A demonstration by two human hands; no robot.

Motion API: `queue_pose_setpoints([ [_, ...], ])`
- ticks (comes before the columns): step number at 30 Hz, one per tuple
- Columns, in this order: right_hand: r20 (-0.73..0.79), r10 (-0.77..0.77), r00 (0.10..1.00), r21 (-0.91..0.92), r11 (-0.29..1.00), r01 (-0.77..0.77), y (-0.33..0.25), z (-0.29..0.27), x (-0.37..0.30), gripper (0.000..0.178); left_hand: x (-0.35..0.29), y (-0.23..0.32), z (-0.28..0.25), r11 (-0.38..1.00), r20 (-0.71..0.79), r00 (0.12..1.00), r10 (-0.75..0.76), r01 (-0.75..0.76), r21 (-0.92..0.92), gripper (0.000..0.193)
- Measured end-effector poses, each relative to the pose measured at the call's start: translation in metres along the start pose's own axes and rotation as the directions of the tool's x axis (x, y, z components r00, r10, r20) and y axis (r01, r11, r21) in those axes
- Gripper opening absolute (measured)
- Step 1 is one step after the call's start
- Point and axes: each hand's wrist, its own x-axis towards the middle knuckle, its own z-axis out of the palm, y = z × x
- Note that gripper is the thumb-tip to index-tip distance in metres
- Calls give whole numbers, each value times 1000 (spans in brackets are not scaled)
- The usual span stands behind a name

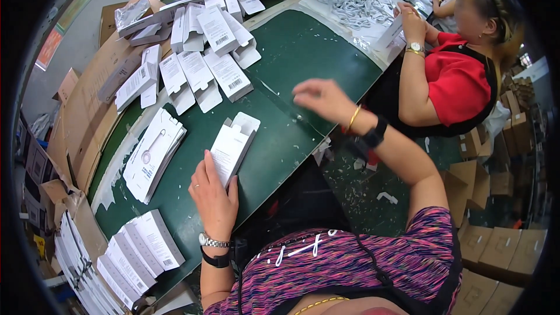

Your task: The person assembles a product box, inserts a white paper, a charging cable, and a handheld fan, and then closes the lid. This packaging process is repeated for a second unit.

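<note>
A small white carton [231, 150] lies tilted on the green tabletop, its flaps open at the far end. My left hand [214, 195] grips its near end, thumb on one side and fingers on the other. My right hand [322, 98] is over the table to the right, apart from the carton. Its fingers are loosely bent and slightly blurred, with nothing visible in them. Left of the carton sits a stack of flat, unfolded cartons [153, 154] with a printed picture. Nearer to me, several closed white cartons [140, 251] stand in a row.
A pile of white cartons [219, 32], several with open flaps, covers the far left of the green table [315, 44]. Coiled white cables [350, 0] heap up at the back. A co-worker in red [461, 81] sits at the right, near brown cardboard boxes [496, 248].
</note>
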Motion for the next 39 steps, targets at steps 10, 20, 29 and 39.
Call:
queue_pose_setpoints([
  [10,-588,198,784,-394,776,-492,136,-167,162,75,-6,-2,4,999,-48,999,-1,3,54,87],
  [20,-542,272,795,-619,511,-597,158,-172,192,76,-7,-1,3,997,-44,999,15,-11,82,88],
  [29,-601,316,734,-507,560,-656,161,-190,193,58,-7,1,5,998,-63,998,13,-10,56,85],
  [39,-557,2,830,-549,749,-370,163,-166,171,40,-9,-1,7,998,-62,998,10,-7,58,85],
])
